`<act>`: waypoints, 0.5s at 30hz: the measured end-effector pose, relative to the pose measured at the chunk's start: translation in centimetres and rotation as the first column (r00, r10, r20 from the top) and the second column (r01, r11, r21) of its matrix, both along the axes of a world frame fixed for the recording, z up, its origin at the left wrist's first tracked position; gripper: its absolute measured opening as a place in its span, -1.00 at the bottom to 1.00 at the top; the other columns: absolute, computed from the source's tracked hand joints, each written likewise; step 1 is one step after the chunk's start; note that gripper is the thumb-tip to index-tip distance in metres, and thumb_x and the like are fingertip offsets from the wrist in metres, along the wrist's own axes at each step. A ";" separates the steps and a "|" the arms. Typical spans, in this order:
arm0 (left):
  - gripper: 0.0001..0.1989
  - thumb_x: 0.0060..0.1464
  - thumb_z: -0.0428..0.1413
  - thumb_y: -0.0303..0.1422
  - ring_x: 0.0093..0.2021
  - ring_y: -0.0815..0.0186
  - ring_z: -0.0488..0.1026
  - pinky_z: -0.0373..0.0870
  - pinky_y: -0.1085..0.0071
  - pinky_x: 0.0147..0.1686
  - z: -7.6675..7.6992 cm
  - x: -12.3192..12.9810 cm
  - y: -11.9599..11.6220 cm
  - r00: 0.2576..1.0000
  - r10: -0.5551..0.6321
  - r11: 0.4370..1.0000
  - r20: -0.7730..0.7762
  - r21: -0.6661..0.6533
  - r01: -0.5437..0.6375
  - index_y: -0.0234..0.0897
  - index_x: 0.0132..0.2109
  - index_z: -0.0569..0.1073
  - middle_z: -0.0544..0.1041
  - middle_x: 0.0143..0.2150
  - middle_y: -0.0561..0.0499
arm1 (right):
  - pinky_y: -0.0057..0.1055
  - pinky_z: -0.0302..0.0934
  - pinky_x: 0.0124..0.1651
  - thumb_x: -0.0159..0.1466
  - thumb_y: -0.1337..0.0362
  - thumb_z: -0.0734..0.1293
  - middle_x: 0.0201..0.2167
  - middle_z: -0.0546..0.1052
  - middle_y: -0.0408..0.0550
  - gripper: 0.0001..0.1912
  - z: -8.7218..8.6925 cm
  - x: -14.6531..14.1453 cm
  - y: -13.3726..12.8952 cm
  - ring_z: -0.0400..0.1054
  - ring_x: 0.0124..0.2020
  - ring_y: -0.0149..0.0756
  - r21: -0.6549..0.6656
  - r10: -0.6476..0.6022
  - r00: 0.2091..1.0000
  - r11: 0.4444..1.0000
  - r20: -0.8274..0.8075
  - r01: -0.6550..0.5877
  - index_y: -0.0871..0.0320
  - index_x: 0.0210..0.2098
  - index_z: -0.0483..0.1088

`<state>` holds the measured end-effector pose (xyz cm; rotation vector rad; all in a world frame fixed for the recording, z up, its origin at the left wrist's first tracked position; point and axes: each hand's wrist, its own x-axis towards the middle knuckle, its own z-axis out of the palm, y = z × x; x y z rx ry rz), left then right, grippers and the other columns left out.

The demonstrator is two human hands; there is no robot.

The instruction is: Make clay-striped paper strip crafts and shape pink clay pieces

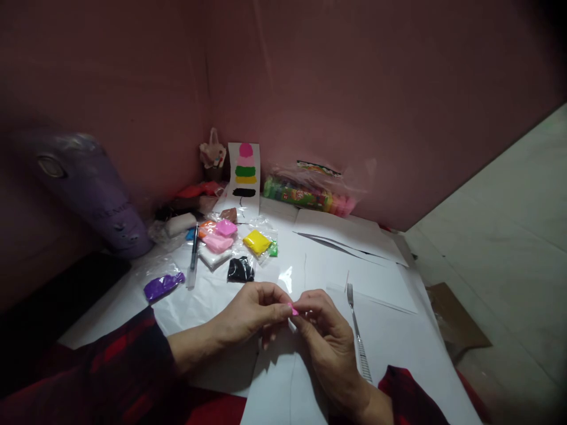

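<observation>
Over the white paper, my left hand and my right hand meet at their fingertips. Pinched between both is a small bit of bright pink modelling clay, mostly covered by the fingers. Just under it a small white piece shows; its kind I cannot make out. To the right of my right hand lies a metal fork, tines pointing away. Beyond my left hand sit packets of clay: black, yellow, pink and purple.
A pen lies among the packets. A purple bottle stands at the left. At the back, a colour-swatch card leans by the wall beside a bag of coloured sticks. A toothpick-like stick lies beyond the fork.
</observation>
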<state>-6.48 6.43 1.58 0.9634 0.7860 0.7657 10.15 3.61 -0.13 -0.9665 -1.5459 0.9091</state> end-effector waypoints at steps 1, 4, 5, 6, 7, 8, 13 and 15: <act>-0.62 -0.09 0.28 -0.14 -0.69 0.48 0.30 0.27 0.58 -0.73 0.0 0.0 0.0 1.000 -0.006 1.000 0.005 0.001 0.006 -0.39 -0.31 0.45 0.41 -0.62 0.10 | -0.42 0.17 -0.37 0.27 0.37 0.34 -0.35 0.35 -0.13 -0.90 0.0 0.0 0.0 0.28 -0.36 -0.35 -0.014 -0.006 1.000 1.000 -0.010 0.005 0.03 -0.28 0.47; -0.59 -0.11 0.29 -0.12 -0.68 0.46 0.35 0.30 0.55 -0.72 0.1 0.0 0.1 0.999 -0.023 1.000 0.025 -0.009 0.024 -0.41 -0.30 0.44 0.48 -0.55 0.04 | -0.42 0.18 -0.37 0.27 0.35 0.33 -0.35 0.35 -0.13 -0.91 -0.1 0.0 0.0 0.29 -0.36 -0.35 -0.041 -0.001 1.000 0.999 -0.010 0.001 0.04 -0.28 0.47; -0.59 -0.13 0.30 -0.12 -0.68 0.47 0.35 0.30 0.55 -0.72 0.2 0.0 0.2 0.999 -0.023 1.000 0.030 -0.012 0.023 -0.41 -0.31 0.43 0.48 -0.54 0.03 | -0.41 0.20 -0.35 0.28 0.35 0.33 -0.35 0.36 -0.13 -0.91 -0.1 0.0 0.0 0.30 -0.36 -0.35 -0.050 0.008 1.000 0.999 -0.001 -0.008 0.04 -0.28 0.47; -0.59 -0.14 0.31 -0.13 -0.68 0.47 0.34 0.30 0.56 -0.71 0.2 0.0 0.2 0.999 -0.016 1.000 0.032 -0.010 0.016 -0.40 -0.33 0.43 0.48 -0.56 0.04 | -0.40 0.21 -0.34 0.28 0.34 0.32 -0.35 0.38 -0.13 -0.91 -0.1 0.0 0.0 0.31 -0.35 -0.34 -0.063 0.020 1.000 0.998 0.007 -0.020 0.04 -0.27 0.47; -0.59 -0.15 0.32 -0.14 -0.68 0.48 0.33 0.29 0.56 -0.72 0.2 0.0 0.2 1.000 -0.002 1.000 0.031 -0.004 0.002 -0.40 -0.34 0.42 0.47 -0.58 0.06 | -0.40 0.21 -0.33 0.28 0.34 0.32 -0.35 0.39 -0.13 -0.91 0.0 0.0 0.0 0.32 -0.35 -0.34 -0.078 0.031 0.999 0.997 0.013 -0.030 0.04 -0.26 0.47; -0.60 -0.16 0.33 -0.15 -0.68 0.48 0.33 0.29 0.57 -0.72 0.2 0.0 0.3 1.000 0.015 1.000 0.025 0.005 -0.015 -0.40 -0.34 0.42 0.45 -0.59 0.07 | -0.40 0.22 -0.33 0.27 0.34 0.32 -0.34 0.41 -0.13 -0.91 0.0 0.0 0.0 0.33 -0.35 -0.34 -0.091 0.038 0.999 0.995 0.015 -0.037 0.05 -0.25 0.47; -0.61 -0.12 0.31 -0.16 -0.69 0.47 0.31 0.28 0.56 -0.71 0.1 0.1 0.1 1.000 0.030 0.999 0.000 0.031 -0.030 -0.39 -0.31 0.40 0.41 -0.65 0.10 | -0.38 0.28 -0.31 0.26 0.30 0.34 -0.35 0.49 -0.10 -0.92 0.1 -0.1 0.0 0.40 -0.35 -0.30 -0.188 0.053 0.998 0.980 -0.043 -0.060 0.09 -0.23 0.45; -0.59 -0.10 0.29 -0.15 -0.69 0.46 0.33 0.30 0.55 -0.70 0.1 0.2 0.0 0.999 0.034 0.999 0.010 0.026 -0.034 -0.37 -0.25 0.39 0.44 -0.61 0.09 | -0.37 0.30 -0.29 0.29 0.28 0.32 -0.36 0.50 -0.10 -0.93 0.0 -0.2 0.0 0.42 -0.35 -0.30 -0.217 0.066 0.995 0.973 -0.074 -0.081 0.10 -0.25 0.44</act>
